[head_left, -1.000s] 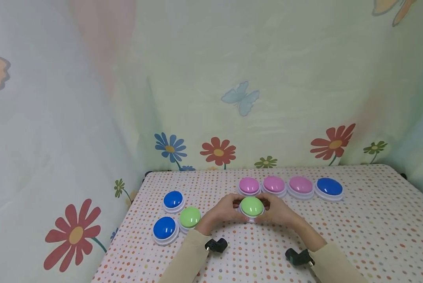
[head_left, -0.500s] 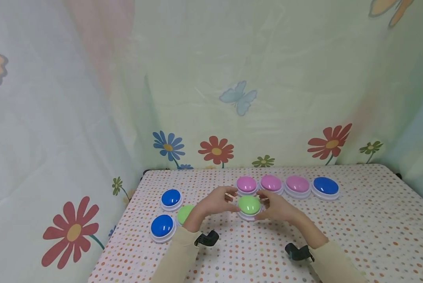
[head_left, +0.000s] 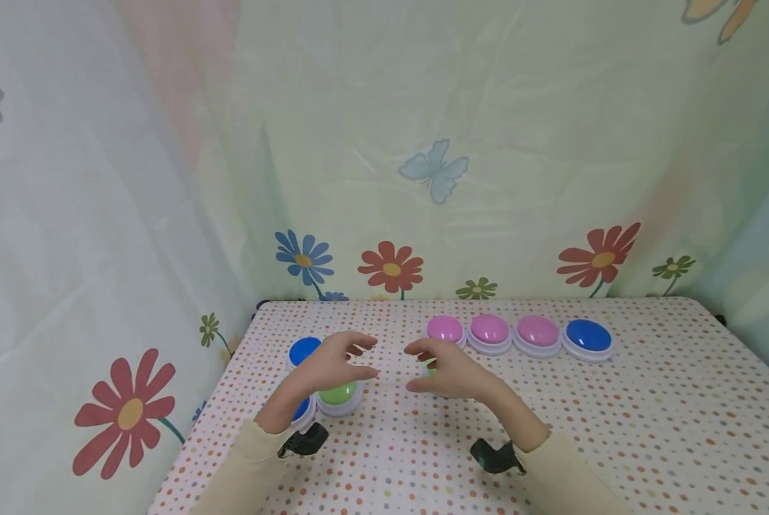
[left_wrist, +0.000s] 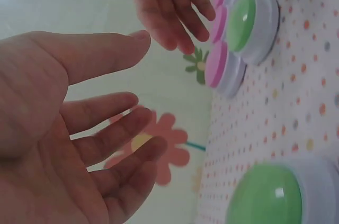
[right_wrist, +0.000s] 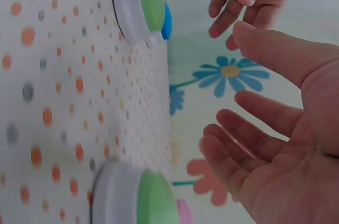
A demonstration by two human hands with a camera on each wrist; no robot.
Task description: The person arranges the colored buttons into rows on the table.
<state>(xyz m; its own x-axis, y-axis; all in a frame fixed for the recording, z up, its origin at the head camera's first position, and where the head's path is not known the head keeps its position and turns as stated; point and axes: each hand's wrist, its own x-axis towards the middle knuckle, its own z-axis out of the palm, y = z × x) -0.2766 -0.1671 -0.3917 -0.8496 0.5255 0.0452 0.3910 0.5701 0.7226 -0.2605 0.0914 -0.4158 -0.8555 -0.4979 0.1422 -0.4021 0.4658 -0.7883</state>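
Observation:
Both hands hang in the air above the table, fingers relaxed and holding nothing. In the head view the left hand (head_left: pixel 330 365) is over the left group, partly covering two blue buttons (head_left: pixel 304 350) and a green button (head_left: pixel 338 393). The right hand (head_left: pixel 456 372) hides most of the other green button (head_left: pixel 430 368), which sits just in front of the leftmost pink button (head_left: pixel 445 329). The left wrist view shows the left palm (left_wrist: pixel 69 128) apart from both green buttons (left_wrist: pixel 242 23). From the right wrist, the right palm (right_wrist: pixel 291 128) is also clear of the near green button (right_wrist: pixel 156 200).
Two more pink buttons (head_left: pixel 490 330) and a blue button (head_left: pixel 588 335) continue the back row to the right. The table (head_left: pixel 667 415) has a dotted cover. Behind it hangs a curtain (head_left: pixel 519 143) with flowers and butterflies.
Both hands have let go of the green button by the pink row and moved left. The left hand has gone farther, over the left group; the button stays on the table.

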